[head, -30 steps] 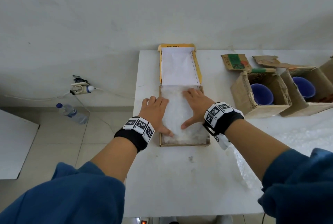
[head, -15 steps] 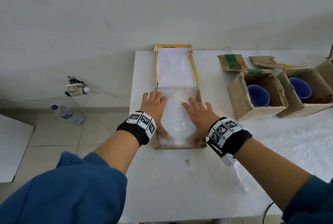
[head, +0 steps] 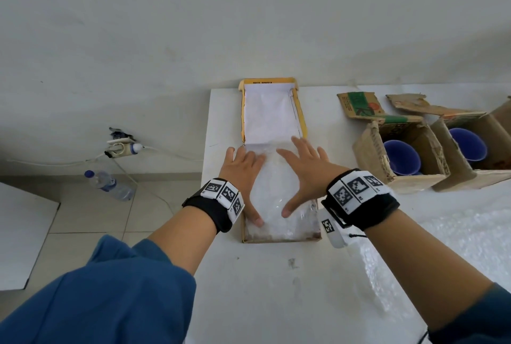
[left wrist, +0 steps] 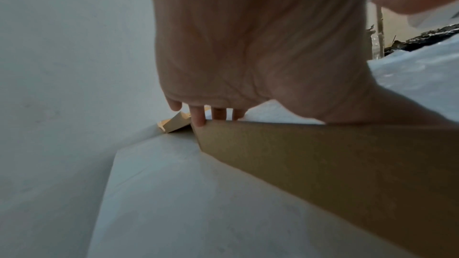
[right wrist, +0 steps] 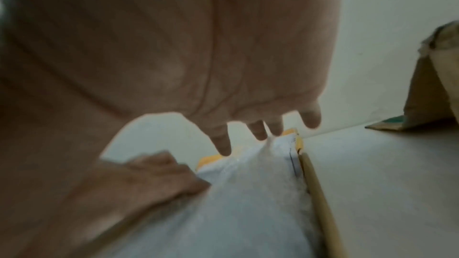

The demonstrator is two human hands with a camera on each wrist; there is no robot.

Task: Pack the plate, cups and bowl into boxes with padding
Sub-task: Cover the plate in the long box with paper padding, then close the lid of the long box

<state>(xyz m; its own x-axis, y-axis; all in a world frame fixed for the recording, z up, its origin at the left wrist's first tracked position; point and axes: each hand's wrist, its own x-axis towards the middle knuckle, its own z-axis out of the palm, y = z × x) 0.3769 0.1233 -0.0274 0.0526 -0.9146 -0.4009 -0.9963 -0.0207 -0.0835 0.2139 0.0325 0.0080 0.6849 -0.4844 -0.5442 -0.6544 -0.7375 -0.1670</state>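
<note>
One white table (head: 276, 288) carried everything. A flat box (head: 282, 239) lay near its left edge, lid (head: 269, 111) folded back toward the wall, bubble wrap (head: 276, 191) filling it. Two cardboard boxes at the far right each held a blue cup (head: 402, 157). The left hand (head: 242, 169) and right hand (head: 307, 169) lay flat, fingers spread, pressing the wrap, gripping nothing.

A plain pale wall (head: 193, 25) rises behind the white tabletop (head: 265, 288). Left of it, light floor tiles (head: 91, 219) carry a plastic water bottle (head: 110, 185), near a power strip (head: 121, 146) trailing a white cable (head: 55, 162).
</note>
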